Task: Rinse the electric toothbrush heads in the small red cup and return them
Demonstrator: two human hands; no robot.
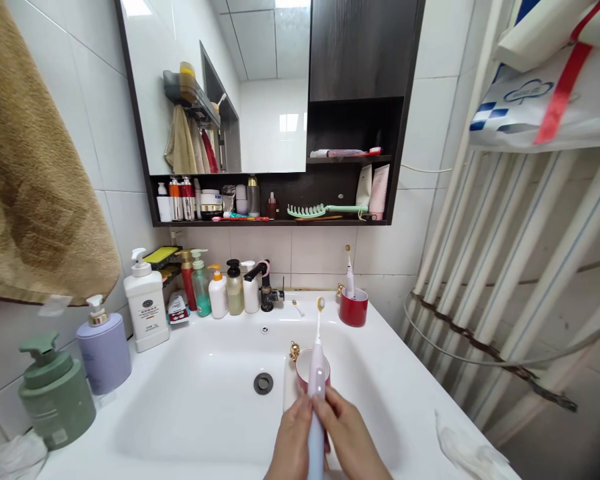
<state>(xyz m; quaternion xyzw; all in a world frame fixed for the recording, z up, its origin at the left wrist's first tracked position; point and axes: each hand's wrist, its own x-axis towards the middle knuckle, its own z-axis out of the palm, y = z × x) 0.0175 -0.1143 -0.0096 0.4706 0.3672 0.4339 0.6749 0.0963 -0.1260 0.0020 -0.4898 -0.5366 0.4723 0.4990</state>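
Observation:
Both hands are close together over the right part of the white sink (pixel 205 393). My left hand (pixel 293 437) is closed around the left side of an electric toothbrush (pixel 317 373), which points up with its brush head at the top. The fingers of my right hand (pixel 347 427) grip the same toothbrush from the right, thumb against its handle. Just behind the toothbrush is a red cup (pixel 304 363) with a white inside and a gold figure on its left; its lower part is hidden by my hands. Another red cup (pixel 354 310) on the sink's back right corner holds a second toothbrush (pixel 350 280).
A black faucet (pixel 266 293) stands behind the basin, with a small brush head (pixel 298 308) beside it. Pump bottles (pixel 219 293) line the back left. A mirror cabinet (pixel 350 220) hangs above. White pipes (pixel 505 267) run along the right; crumpled plastic (pixel 470 453) lies at the front right.

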